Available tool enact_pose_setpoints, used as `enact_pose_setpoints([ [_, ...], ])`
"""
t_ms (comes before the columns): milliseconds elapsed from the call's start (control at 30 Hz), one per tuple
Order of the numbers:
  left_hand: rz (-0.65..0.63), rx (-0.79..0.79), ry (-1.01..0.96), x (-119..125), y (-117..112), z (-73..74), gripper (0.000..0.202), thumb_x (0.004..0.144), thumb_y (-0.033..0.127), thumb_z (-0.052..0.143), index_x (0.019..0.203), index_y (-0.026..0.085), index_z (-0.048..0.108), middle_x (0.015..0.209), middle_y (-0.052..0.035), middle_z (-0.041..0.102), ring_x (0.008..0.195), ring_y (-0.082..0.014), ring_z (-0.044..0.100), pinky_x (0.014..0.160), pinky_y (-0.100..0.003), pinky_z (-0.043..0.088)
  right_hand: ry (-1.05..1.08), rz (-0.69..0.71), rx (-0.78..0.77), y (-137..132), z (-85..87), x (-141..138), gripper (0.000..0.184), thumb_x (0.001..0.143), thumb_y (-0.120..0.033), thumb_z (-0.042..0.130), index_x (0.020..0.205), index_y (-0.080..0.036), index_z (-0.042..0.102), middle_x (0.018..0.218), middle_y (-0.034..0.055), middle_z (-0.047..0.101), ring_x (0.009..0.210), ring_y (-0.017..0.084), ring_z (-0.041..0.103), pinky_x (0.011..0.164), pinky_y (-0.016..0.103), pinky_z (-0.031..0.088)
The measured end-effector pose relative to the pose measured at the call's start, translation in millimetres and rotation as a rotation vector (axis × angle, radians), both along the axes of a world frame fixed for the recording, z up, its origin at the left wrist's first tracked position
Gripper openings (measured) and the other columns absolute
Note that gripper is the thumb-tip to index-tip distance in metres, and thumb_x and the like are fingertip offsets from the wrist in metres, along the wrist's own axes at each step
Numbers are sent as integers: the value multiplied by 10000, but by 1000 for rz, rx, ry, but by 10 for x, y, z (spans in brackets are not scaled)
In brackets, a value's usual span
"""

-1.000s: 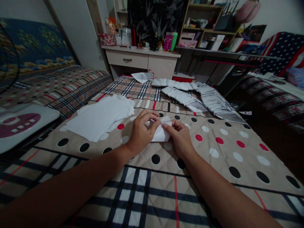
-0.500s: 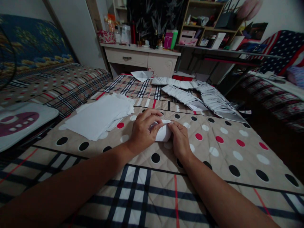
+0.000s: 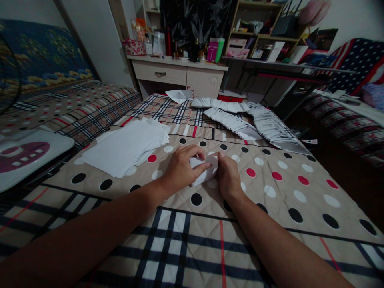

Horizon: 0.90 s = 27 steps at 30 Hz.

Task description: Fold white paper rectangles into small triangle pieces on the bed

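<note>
Between my two hands is a small folded piece of white paper, held just over the dotted bedspread. My left hand grips its left side, with the thumb lying across the front face and the fingers curled behind. At the paper's right end my right hand pinches the edge between thumb and curled fingers. Left of my hands lies a loose stack of white paper sheets. Beyond them, long rows of folded white paper pieces stand packed together, and a single folded sheet rests near the bed's far edge.
The bedspread has dots and plaid bands. A white and purple appliance sits at the left edge. Past the bed stand a white dresser with bottles and boxes on top, and a desk with shelves at the right.
The paper has tilted, so its front face shows more between my hands. My left thumb has slid right across it, and my right fingers have curled more tightly at its end.
</note>
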<state>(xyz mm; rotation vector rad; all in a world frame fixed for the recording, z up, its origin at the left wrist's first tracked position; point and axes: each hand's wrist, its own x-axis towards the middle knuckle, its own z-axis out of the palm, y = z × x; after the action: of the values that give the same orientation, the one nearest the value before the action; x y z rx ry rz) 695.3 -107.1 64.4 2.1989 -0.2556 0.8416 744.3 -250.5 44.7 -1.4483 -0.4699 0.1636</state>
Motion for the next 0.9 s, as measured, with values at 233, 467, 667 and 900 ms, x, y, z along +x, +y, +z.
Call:
enact_pose_setpoints([
  [233,-148,-274,442,40,59,17,188,677,279,771,764,148,668,700,6,652,624,-116,573,568,-221,427,20,-83,-9,1,67,-9,433,811,-490,660,554,-170,522,521,-41,406,504,83,318,465,227,247],
  [467,-223,-336,504,60,67,36,75,738,198,675,705,131,671,658,14,631,612,-99,553,581,-212,408,66,-118,26,-22,87,37,481,774,-540,682,523,-177,491,494,-47,400,465,75,306,441,226,243],
  [667,-153,-301,508,86,140,22,149,727,269,693,684,132,657,607,25,588,557,-88,492,533,-210,360,6,-50,1,-44,73,66,253,714,-388,760,642,-173,649,560,-24,557,512,99,444,486,222,328],
  [900,-270,-353,412,76,166,14,163,711,278,740,704,143,648,647,18,603,593,-102,536,551,-214,410,-128,-153,-1,-36,96,58,239,711,-380,780,876,-224,704,972,42,671,872,194,612,703,281,484],
])
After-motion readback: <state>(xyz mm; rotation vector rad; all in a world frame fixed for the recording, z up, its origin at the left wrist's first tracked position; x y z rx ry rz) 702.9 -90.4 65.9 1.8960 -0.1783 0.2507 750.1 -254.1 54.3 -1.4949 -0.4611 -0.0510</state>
